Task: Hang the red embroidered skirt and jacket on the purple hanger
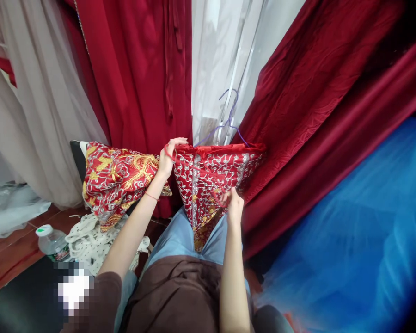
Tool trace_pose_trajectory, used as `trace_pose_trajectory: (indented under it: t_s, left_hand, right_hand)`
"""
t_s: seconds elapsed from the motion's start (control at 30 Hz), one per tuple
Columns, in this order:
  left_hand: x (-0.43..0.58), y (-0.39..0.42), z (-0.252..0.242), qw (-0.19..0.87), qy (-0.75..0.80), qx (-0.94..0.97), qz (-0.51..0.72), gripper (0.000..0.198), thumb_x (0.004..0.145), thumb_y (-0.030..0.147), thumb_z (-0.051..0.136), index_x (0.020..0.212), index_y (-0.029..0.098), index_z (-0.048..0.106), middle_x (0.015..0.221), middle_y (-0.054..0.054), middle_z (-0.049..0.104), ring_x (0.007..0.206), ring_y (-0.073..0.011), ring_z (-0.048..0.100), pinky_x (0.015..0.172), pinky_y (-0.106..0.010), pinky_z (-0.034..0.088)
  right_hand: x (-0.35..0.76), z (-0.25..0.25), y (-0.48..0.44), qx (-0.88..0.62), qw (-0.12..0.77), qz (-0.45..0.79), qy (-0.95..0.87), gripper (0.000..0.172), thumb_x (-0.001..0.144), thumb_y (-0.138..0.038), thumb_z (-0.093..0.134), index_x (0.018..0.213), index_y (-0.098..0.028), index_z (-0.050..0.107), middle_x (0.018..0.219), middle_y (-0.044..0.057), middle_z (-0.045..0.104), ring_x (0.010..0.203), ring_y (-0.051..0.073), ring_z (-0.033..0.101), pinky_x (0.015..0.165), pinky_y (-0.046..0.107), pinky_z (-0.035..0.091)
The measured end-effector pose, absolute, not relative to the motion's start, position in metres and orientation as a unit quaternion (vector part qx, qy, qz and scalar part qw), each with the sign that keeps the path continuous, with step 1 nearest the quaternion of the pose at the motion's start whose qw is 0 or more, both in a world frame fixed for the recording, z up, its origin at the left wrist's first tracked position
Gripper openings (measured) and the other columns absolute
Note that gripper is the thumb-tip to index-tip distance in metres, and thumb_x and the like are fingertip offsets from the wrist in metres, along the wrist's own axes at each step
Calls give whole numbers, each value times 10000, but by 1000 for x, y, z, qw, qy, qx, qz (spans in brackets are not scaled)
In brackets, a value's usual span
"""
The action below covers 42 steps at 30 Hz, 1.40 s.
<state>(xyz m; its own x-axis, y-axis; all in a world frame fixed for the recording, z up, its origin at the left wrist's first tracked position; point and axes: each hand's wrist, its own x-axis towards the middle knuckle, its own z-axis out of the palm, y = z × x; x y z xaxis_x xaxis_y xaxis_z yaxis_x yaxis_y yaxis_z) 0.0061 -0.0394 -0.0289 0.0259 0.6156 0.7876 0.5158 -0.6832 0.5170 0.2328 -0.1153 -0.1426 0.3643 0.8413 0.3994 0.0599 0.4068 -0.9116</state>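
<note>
While the left hand [168, 156] clamps the upper corner of the garment [206, 190], the red cord [217, 180] slants rightward down its front to the right hand's [234, 203] pinching grip.

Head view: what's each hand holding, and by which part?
The left hand holds the embroidered red garment at its top edge's left end; the right hand seems to pinch a red cord, where along it unclear.
</note>
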Motion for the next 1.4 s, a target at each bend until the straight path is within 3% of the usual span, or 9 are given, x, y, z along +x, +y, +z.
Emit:
trace_pose_trajectory:
  t_s: [0.1,0.23,0.3,0.4,0.5,0.63,0.83,1.03,1.4]
  left_hand:
    - [5,-55,-48,-2,398,751,528,531,1052,434,249,957,218,725,1267,-85,638,1208,-204,585,1063,-363,460]
    - [10,-62,-79,-19,459,822,338,183,930,246,546,952,217,725,1239,-112,640,1161,-245,595,989,-398,505]
    - [10,-61,-86,55,484,860,149,148,836,168,632,933,214,733,1111,-98,703,1031,-244,652,887,-362,537]
    - [8,-64,-78,206,435,875,-61,139,791,209,695,926,216,732,930,-31,752,845,-192,689,761,-263,534]
    - [12,-71,-52,150,405,896,100,189,898,285,588,1035,237,709,1034,-25,747,946,-184,687,821,-260,521]
    - [30,-66,-13,-82,399,832,377,301,975,308,470,1216,213,623,1311,-104,621,1224,-248,562,1021,-381,459]
    - [32,-19,-1,-173,412,836,318,338,891,450,625,1045,154,679,1167,-177,621,1211,-360,495,1088,-520,316]
    - [28,-14,-9,-166,444,820,321,301,991,329,433,984,208,709,1004,-121,671,1057,-296,553,1004,-472,358]
    - [29,-36,-7,-134,432,829,330,290,989,309,463,862,190,694,948,-98,725,996,-281,560,931,-428,386]
  right_hand:
    - [237,-150,-117,-452,695,286,-481,618,883,-702,477,490,-225,469,519,26,561,471,144,499,517,290,394]
    - [242,-153,-117,-473,689,248,-490,597,914,-643,462,491,-221,467,537,11,546,486,131,455,541,281,381]
    - [246,-153,-116,-523,658,213,-499,566,938,-594,428,515,-222,478,546,5,533,524,141,466,574,280,383]
    - [248,-149,-108,-658,516,161,-524,409,904,-442,523,560,-226,484,573,2,535,589,163,491,620,281,382]
    - [236,-135,-91,-711,417,104,-556,214,843,-297,585,652,-225,522,709,43,614,700,196,559,678,294,413]
    - [203,-102,-59,-604,498,60,-619,142,903,-289,493,839,-217,596,861,72,684,798,212,618,767,314,464]
    - [176,-72,-24,-507,568,133,-634,136,891,-313,547,910,-220,646,744,4,682,700,179,629,729,291,498]
    - [174,-80,-22,-400,616,300,-609,211,859,-404,611,913,-204,652,692,-20,680,560,125,607,590,251,509]
    - [155,-77,-24,-329,658,413,-536,251,789,-414,701,750,-183,611,606,-21,665,421,84,558,447,206,410]
